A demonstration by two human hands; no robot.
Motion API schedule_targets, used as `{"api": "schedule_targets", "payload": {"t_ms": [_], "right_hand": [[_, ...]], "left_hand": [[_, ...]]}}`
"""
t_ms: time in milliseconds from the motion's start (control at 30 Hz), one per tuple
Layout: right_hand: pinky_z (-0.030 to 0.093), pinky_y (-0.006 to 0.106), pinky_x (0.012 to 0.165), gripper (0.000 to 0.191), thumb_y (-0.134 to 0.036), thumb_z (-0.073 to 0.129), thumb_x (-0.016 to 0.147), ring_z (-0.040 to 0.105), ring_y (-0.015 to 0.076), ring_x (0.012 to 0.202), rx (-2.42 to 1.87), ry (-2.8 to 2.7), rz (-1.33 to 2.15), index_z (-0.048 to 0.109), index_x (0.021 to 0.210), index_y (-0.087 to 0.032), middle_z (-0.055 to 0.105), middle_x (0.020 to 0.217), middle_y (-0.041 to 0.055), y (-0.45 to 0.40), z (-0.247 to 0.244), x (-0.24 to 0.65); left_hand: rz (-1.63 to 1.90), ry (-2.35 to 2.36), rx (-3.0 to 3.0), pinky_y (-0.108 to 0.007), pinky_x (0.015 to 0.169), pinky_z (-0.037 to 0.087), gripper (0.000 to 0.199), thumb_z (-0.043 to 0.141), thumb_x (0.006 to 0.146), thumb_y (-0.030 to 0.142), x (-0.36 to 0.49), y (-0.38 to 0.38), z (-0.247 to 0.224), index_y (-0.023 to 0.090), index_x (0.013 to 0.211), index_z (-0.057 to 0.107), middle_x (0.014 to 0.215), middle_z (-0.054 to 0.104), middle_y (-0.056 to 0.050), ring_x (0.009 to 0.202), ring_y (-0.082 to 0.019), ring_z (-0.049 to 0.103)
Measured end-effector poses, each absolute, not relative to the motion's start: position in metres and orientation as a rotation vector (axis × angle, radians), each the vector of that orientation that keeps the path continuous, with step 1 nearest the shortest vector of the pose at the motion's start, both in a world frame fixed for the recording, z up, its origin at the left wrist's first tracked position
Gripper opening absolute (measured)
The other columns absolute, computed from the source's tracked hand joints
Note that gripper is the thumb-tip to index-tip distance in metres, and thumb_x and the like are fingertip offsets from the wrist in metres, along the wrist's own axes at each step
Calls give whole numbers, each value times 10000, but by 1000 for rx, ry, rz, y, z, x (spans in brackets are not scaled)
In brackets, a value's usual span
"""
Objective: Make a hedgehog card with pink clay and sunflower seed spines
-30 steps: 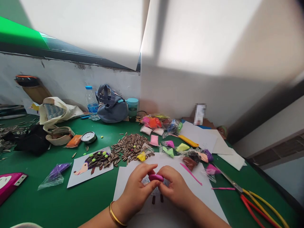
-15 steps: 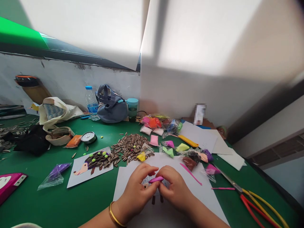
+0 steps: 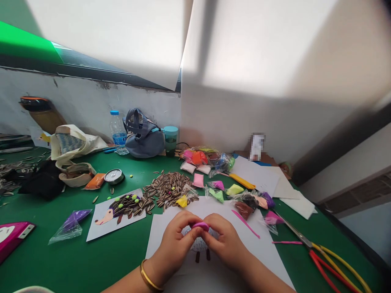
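Observation:
Between my left hand (image 3: 180, 236) and my right hand (image 3: 222, 240) is a small flattened piece of pink clay (image 3: 200, 225), pinched by the fingers of both. The hands meet above a white sheet of paper (image 3: 244, 260). Under them, partly hidden, a rounded drawn body (image 3: 199, 244) with a scribbled surface and two brown clay legs shows on the paper. A thin pink clay strip (image 3: 246, 224) lies on the sheet to the right of my hands.
Left of the sheet lies a hedgehog picture (image 3: 117, 211) by a pile of sunflower seeds (image 3: 171, 185). Bagged clay (image 3: 244, 207) lies beyond the hands. Long scissors (image 3: 311, 244), a yellow cutter (image 3: 242, 181) and a purple clay bag (image 3: 73, 221) rest around.
The pink clay is held slightly higher and tilted differently, and looks rounder. My fingers have closed in around it, and more of the drawn body shows below.

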State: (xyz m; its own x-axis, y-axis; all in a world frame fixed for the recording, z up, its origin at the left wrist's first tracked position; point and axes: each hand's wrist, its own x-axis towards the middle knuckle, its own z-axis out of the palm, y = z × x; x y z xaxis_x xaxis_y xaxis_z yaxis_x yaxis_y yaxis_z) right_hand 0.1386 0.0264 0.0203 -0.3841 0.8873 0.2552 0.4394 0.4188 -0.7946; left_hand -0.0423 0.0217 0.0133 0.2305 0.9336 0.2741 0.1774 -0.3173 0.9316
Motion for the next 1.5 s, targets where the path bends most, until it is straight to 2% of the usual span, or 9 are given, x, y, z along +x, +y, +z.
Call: {"api": "schedule_targets", "payload": {"t_ms": [100, 233, 400, 633, 833, 1000, 1200, 1400, 1500], "right_hand": [[407, 282, 716, 99, -244, 597, 878, 556, 170, 755, -1159, -2019, 758, 624, 792, -206, 629, 774, 10, 26, 20, 139], [386, 279, 690, 124, -176, 593, 828, 527, 162, 712, -1164, -2074, 685, 574, 707, -199, 590, 713, -1, 23, 20, 136], [416, 284, 747, 73, -279, 650, 853, 575, 174, 796, -1131, -2013, 826, 637, 831, -210, 650, 816, 9, 24, 19, 136], [404, 281, 712, 146, -278, 607, 880, 554, 167, 753, -1195, -2011, 781, 595, 758, -200, 628, 777, 9, 25, 17, 138], [401, 279, 730, 109, -227, 591, 874, 551, 165, 773, -1179, -2022, 808, 619, 771, -205, 625, 779, 2, 26, 20, 136], [415, 282, 741, 132, -239, 562, 898, 566, 170, 799, -1206, -1962, 857, 642, 798, -206, 643, 817, 13, 27, 23, 137], [411, 280, 730, 100, -242, 603, 870, 561, 171, 781, -1207, -1986, 829, 633, 784, -200, 634, 788, 8, 25, 21, 137], [415, 280, 720, 147, -276, 578, 902, 565, 171, 773, -1209, -2001, 818, 633, 791, -197, 647, 801, 19, 27, 19, 138], [404, 275, 694, 114, -216, 603, 847, 551, 165, 734, -1219, -2036, 751, 605, 735, -197, 623, 752, 9, 27, 18, 138]], "left_hand": [[1157, 1060, 1652, -342, 860, 490, 409, 744, 808, 375, -42, 19, 13, 278, 1195, 653, 1008, 656, -46, 936, -217, 613], [1117, 1053, 1673, -311, 786, 486, 126, 684, 860, 342, -40, 20, 15, 238, 896, 748, 852, 634, -36, 838, -197, 606], [1161, 1068, 1611, -297, 741, 473, 177, 696, 849, 364, -41, 24, 18, 207, 779, 739, 778, 632, -33, 781, -190, 602], [1159, 1064, 1557, -334, 830, 491, 348, 770, 773, 365, -42, 24, 13, 259, 1099, 714, 945, 665, -42, 874, -209, 618], [1141, 1085, 1582, -306, 763, 485, 161, 647, 879, 355, -42, 27, 10, 221, 847, 732, 836, 662, -34, 814, -190, 614], [1158, 1118, 1487, -312, 771, 508, 268, 694, 827, 342, -41, 27, 9, 239, 1075, 695, 920, 679, -37, 842, -196, 626], [1105, 1111, 1556, -297, 747, 498, 165, 654, 861, 356, -41, 27, 12, 214, 819, 726, 814, 687, -35, 796, -192, 632], [1103, 1122, 1484, -325, 825, 514, 319, 702, 812, 336, -41, 24, 13, 241, 1116, 687, 988, 688, -54, 909, -211, 639], [1097, 1083, 1607, -326, 830, 498, 179, 696, 827, 332, -41, 24, 15, 239, 976, 734, 926, 674, -49, 881, -206, 627]]}}
